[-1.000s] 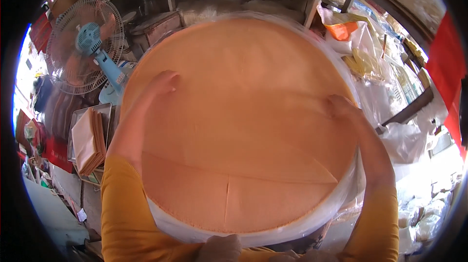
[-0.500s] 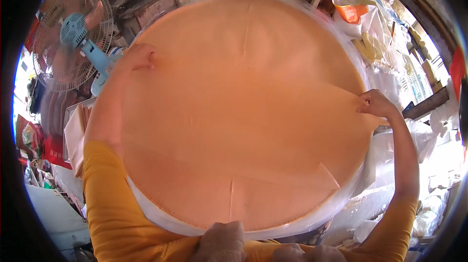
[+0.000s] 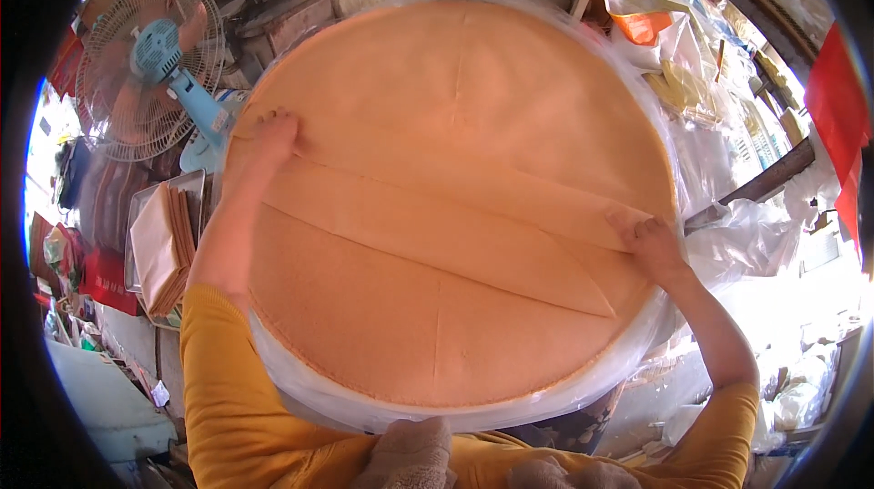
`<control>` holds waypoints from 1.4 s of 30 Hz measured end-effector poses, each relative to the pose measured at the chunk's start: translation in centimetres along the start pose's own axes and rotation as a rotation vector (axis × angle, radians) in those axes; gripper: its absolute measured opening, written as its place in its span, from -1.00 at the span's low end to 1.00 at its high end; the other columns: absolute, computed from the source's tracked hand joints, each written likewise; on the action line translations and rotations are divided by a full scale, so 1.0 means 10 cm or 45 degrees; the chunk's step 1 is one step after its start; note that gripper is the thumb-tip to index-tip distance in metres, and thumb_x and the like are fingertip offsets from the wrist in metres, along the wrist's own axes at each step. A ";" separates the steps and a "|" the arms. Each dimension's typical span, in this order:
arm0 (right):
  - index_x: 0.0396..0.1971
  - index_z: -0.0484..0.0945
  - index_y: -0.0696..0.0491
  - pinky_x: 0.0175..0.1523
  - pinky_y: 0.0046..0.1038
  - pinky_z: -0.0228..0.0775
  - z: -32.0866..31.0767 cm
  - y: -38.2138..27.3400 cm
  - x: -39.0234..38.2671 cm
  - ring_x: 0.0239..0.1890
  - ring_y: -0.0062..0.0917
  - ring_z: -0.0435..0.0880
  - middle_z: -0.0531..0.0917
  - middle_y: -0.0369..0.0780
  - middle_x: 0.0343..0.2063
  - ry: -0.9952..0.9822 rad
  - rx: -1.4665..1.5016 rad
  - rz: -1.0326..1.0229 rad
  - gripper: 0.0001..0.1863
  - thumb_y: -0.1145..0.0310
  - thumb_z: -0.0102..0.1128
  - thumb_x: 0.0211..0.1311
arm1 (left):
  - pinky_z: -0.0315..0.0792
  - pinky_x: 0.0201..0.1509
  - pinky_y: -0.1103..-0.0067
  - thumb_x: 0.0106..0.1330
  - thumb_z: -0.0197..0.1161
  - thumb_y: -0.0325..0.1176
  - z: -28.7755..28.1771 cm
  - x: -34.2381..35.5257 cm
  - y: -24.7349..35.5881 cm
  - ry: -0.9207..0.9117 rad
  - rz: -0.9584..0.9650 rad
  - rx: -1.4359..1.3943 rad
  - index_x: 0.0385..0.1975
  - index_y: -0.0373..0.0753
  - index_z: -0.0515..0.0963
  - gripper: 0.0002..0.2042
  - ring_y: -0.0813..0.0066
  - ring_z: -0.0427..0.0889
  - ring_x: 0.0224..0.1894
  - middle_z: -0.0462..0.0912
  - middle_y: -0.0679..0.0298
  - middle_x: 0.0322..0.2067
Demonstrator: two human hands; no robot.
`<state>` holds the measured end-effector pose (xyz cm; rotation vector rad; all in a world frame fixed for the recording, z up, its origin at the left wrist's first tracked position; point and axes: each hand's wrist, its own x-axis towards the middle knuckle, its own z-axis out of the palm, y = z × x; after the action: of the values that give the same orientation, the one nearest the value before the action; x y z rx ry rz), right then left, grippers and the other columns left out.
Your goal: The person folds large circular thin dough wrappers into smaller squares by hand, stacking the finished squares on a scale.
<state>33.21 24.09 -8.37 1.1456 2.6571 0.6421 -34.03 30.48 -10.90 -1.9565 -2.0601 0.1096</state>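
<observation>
A large round, thin orange-tan sheet (image 3: 437,343) with a rough rim spreads in front of me, its kind not plain. Across its middle runs a folded band of thin sheet (image 3: 455,239), sloping down to the right, with a pointed corner near the lower right. At the band's left end, my left hand (image 3: 276,132) is closed on the sheet's edge. My right hand (image 3: 651,241) pinches the right end near the round rim, fingers curled over it. Both hands rest low on the surface. Clear plastic (image 3: 319,393) wraps the round support underneath.
A blue fan (image 3: 157,50) stands at the far left. Below it, a metal tray (image 3: 133,266) holds a stack of folded tan sheets (image 3: 159,248). Plastic bags (image 3: 756,239) crowd the right side, near a dark bar (image 3: 765,184). Something red (image 3: 833,97) hangs at the right edge.
The lifted sheet has come down and lies folded in a band. My right hand has moved left and down with its edge; my left hand has shifted slightly down. The view has moved a little.
</observation>
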 end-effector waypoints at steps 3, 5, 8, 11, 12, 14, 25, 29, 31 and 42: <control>0.29 0.21 -0.05 -0.02 -0.24 0.33 -0.20 -0.06 0.08 -0.35 -0.27 0.56 0.58 -0.17 -0.47 0.027 0.047 -0.052 -0.27 0.51 0.05 0.00 | 0.26 0.17 0.16 0.21 0.12 -0.25 0.05 0.08 0.41 0.185 0.166 -0.464 -0.02 -0.20 0.42 -0.65 0.09 0.37 0.14 0.42 0.11 0.07; 0.18 0.37 -0.02 0.02 -0.23 0.32 -0.46 -0.09 0.17 -0.21 -0.24 0.58 0.62 -0.19 -0.33 -0.327 0.320 0.050 -0.39 0.42 0.12 0.00 | -0.01 0.32 0.05 0.27 0.05 -0.03 -0.01 0.02 0.93 0.074 0.389 -0.699 0.18 -0.09 0.31 -0.49 0.07 0.12 0.33 0.23 0.13 0.25; 0.29 0.21 -0.11 0.20 -0.18 0.22 -0.65 -0.08 0.31 -0.03 -0.17 0.53 0.56 -0.05 -0.09 -0.352 0.537 0.008 -0.26 0.31 0.17 0.01 | -0.28 0.38 -0.04 0.31 -0.06 0.16 -0.40 -0.26 1.56 -0.156 0.424 -0.541 0.33 0.08 0.13 -0.38 0.11 -0.18 0.44 -0.04 0.25 0.39; 0.29 0.22 -0.12 0.30 -0.14 0.11 -1.05 -0.35 0.77 0.27 -0.24 0.26 0.29 -0.11 0.23 -0.224 -0.050 -0.240 -0.39 0.18 0.03 0.20 | -0.39 0.39 -0.06 0.32 -0.13 0.24 -0.47 -0.36 1.68 -0.282 0.372 -0.467 0.38 0.20 0.01 -0.35 0.15 -0.33 0.47 -0.19 0.33 0.44; 0.29 0.21 -0.13 0.32 -0.13 0.07 -0.98 -0.40 0.84 0.31 -0.26 0.19 0.22 -0.13 0.28 -0.151 -0.115 -0.276 -0.43 0.15 -0.04 0.26 | -0.40 0.40 -0.05 0.31 -0.13 0.25 -0.50 -0.29 1.79 -0.255 0.382 -0.456 0.39 0.23 -0.01 -0.35 0.15 -0.34 0.47 -0.20 0.35 0.44; 0.30 0.20 -0.14 0.35 -0.12 0.01 -0.58 -0.68 1.18 0.37 -0.28 0.08 0.13 -0.15 0.34 -0.013 0.120 -0.253 -0.47 0.12 -0.15 0.34 | -0.40 0.40 -0.05 0.31 -0.13 0.26 -0.54 -0.38 1.69 -0.281 0.350 -0.394 0.39 0.24 -0.02 -0.34 0.13 -0.33 0.47 -0.21 0.35 0.44; 0.33 0.14 -0.13 0.38 -0.06 -0.11 0.06 -0.15 0.40 0.41 -0.33 0.02 0.09 -0.20 0.36 -0.146 0.528 0.430 -0.47 0.10 -0.22 0.39 | -0.31 0.39 -0.08 0.28 -0.09 0.24 -0.39 -0.74 1.35 -0.492 -0.130 -0.373 0.38 0.12 0.03 -0.31 0.00 -0.23 0.44 -0.07 0.21 0.41; 0.15 0.38 -0.03 0.26 -0.25 0.21 -0.12 -0.11 0.17 0.20 -0.23 0.38 0.44 -0.09 0.13 -0.083 0.610 0.443 -0.59 0.20 -0.04 0.34 | -0.27 0.39 -0.05 0.29 -0.08 0.21 -0.45 -1.47 2.15 -0.319 0.636 -0.523 0.33 0.05 0.16 -0.35 0.05 -0.10 0.43 0.02 0.17 0.39; -0.03 0.47 0.05 0.13 -0.30 0.32 -0.29 -0.15 0.10 0.05 -0.24 0.48 0.53 -0.11 -0.04 -0.090 0.627 0.488 -0.68 0.22 0.04 0.29 | -0.22 0.35 -0.14 0.34 0.00 0.02 -0.61 -1.42 2.18 -0.272 0.862 -0.501 0.32 0.09 0.18 -0.45 0.15 -0.09 0.44 0.04 0.23 0.39; -0.38 0.52 0.20 -0.19 -0.37 0.48 -0.66 -1.02 -0.63 -0.26 -0.34 0.61 0.60 -0.11 -0.36 -0.167 1.185 0.222 -0.76 0.29 0.19 0.13 | 0.14 0.38 0.36 0.27 0.00 -0.48 -0.97 -2.08 2.28 -0.079 0.630 -0.755 0.28 -0.31 0.16 -0.47 0.15 0.13 0.36 0.15 0.09 0.33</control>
<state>28.77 11.24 -7.15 1.5312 2.7739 -0.7338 -8.89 10.14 -10.88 -2.8169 -1.7172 -0.3853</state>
